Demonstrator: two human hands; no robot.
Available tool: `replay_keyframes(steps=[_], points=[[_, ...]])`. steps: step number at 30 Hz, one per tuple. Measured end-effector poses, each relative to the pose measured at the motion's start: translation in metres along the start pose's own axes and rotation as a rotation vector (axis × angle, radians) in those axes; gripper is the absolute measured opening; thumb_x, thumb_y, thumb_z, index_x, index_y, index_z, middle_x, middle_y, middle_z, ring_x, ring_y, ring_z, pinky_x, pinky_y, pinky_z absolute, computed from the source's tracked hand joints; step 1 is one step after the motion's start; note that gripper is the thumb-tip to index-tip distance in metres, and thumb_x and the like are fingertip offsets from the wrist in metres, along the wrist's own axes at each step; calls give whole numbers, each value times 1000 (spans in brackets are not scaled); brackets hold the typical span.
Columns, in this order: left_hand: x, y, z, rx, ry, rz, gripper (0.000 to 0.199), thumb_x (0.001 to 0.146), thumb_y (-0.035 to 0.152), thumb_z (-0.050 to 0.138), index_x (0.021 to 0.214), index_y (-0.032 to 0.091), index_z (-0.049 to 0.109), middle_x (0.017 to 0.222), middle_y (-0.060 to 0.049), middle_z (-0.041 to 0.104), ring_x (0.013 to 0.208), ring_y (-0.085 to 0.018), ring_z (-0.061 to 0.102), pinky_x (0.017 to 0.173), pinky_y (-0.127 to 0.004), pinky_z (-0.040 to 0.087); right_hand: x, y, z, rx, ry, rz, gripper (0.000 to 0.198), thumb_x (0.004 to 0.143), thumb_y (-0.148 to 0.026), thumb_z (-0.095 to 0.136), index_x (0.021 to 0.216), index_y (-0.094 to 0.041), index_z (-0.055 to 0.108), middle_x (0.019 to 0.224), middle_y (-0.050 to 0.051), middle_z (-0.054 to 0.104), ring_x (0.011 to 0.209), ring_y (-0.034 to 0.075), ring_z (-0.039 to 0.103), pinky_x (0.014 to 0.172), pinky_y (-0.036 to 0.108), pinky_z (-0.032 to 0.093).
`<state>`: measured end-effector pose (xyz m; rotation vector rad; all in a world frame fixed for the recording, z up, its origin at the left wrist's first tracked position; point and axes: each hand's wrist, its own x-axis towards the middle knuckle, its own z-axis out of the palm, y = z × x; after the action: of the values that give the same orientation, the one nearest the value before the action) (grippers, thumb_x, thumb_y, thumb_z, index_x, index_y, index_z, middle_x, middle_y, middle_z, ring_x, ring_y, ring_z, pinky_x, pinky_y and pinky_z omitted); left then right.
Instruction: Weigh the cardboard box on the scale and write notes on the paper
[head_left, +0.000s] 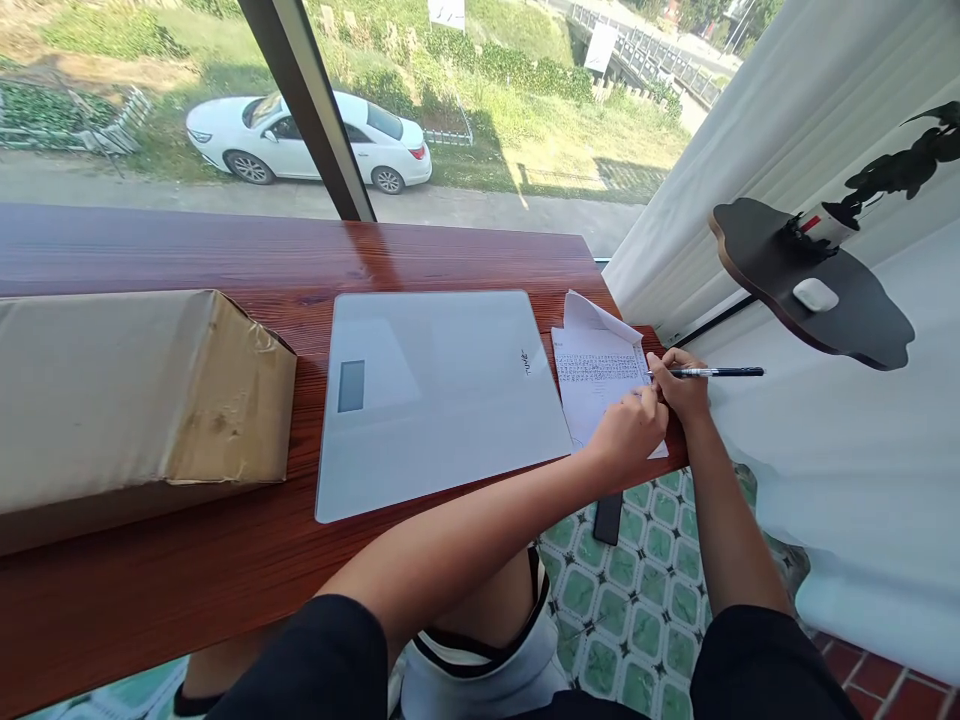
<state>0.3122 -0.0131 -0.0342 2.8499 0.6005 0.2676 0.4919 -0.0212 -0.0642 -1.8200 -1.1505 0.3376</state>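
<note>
While the right hand (679,385) grips the pen (712,372), fingers clenched round it, writing seems underway on the paper (600,375) right of the scale (439,395); left hand (630,430), loosely curled, steadies it.

We see a reddish-brown wooden worktop (225,580) running along a window. On it, from left to right, lie a brown cardboard box (127,390), a flat grey glass scale (439,395) with a small display at its left edge, and a sheet of written paper (600,375) at the far right end, touching the scale's right edge.
</note>
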Motion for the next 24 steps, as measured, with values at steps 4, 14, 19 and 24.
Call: replay_keyframes(steps=[4,14,19,24], points=[[-4,1,9,-10,-19,17,43,99,12,20,120,9,57,133,-23,60,87,-21,67,56,-28,46,-1,1,0,-41,-38,0,42,83,-47,72,62,-20,48,48,-2,53,41,12,48,47,27,40],[-5,0,4,-38,-45,21,43,99,14,23,130,9,53,151,-26,49,93,-22,67,61,-30,48,2,8,-1,-83,-70,-52,40,94,-46,57,64,-21,47,49,-1,51,48,13,47,54,30,42],[-4,0,8,-34,-32,18,41,98,15,25,129,10,52,150,-27,49,92,-22,66,60,-29,46,2,9,-1,-111,-66,-82,41,95,-45,56,63,-21,46,50,-1,50,49,13,47,55,29,43],[-3,-1,12,-17,5,12,40,98,15,25,127,11,53,148,-26,51,89,-21,66,60,-28,44,2,8,0,-83,-86,-72,43,95,-45,56,62,-22,44,49,-2,49,47,13,46,54,31,43]])
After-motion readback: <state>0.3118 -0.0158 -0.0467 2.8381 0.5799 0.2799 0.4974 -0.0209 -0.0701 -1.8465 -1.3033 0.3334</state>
